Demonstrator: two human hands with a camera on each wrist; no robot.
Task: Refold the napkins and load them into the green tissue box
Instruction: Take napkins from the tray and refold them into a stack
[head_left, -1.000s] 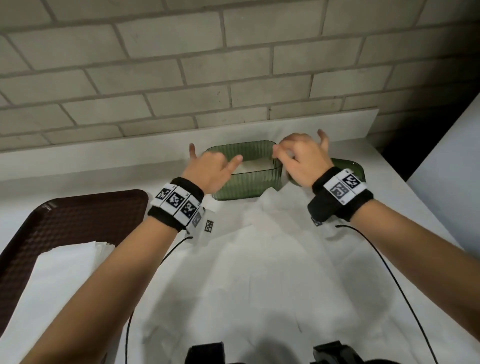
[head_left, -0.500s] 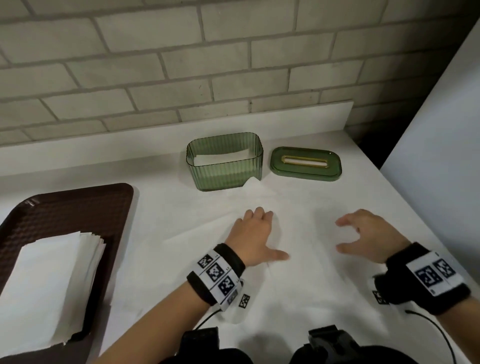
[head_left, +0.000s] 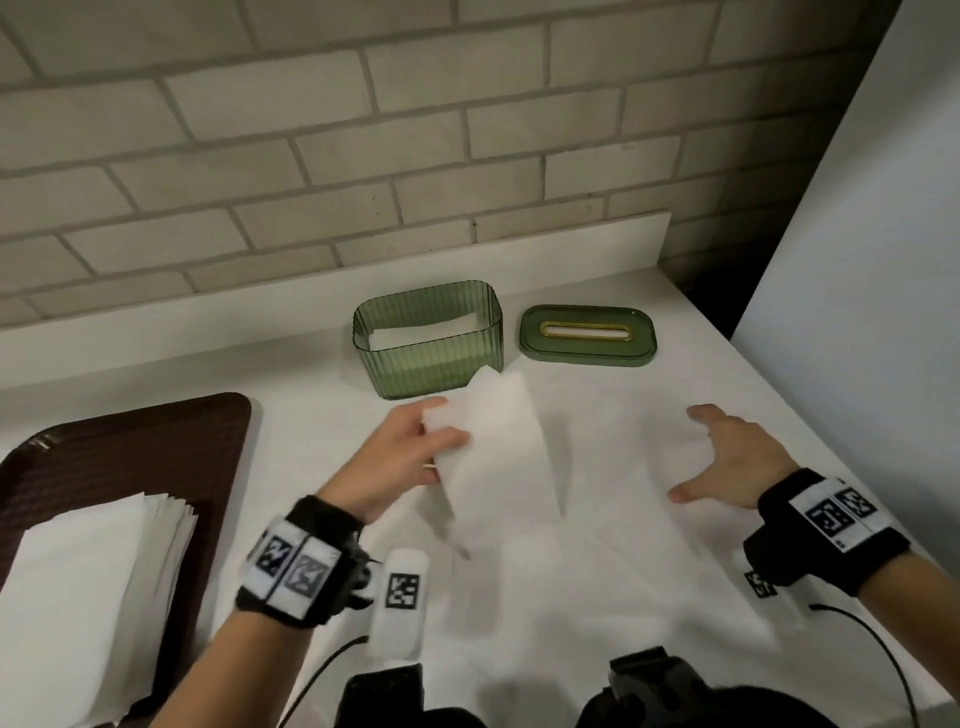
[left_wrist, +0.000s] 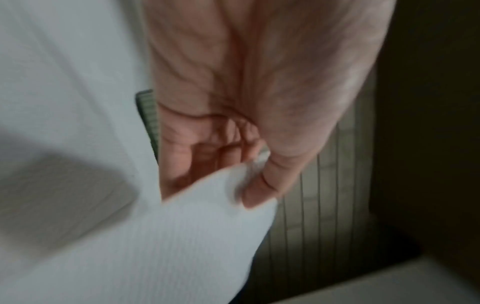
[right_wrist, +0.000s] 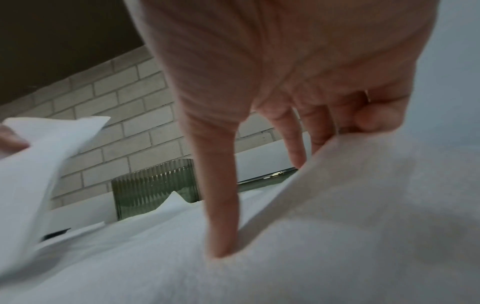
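White napkin (head_left: 493, 457) lifted by the left hand (head_left: 400, 457) — pinched at its edge.
Right hand (head_left: 737, 462) spread, thumb pressing the paper; green tissue box (head_left: 431, 364) behind.

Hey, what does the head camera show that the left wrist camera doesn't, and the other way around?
Only the head view shows the brown tray with its napkin stack, the green lid lying beside the open box, napkins already inside the box, and the right hand spread on the unfolded sheet.

Only the left wrist view shows the grip from the palm side: thumb over the napkin's edge, fingers curled behind.

Both show the left hand holding the napkin, and part of the box's ribbed wall.
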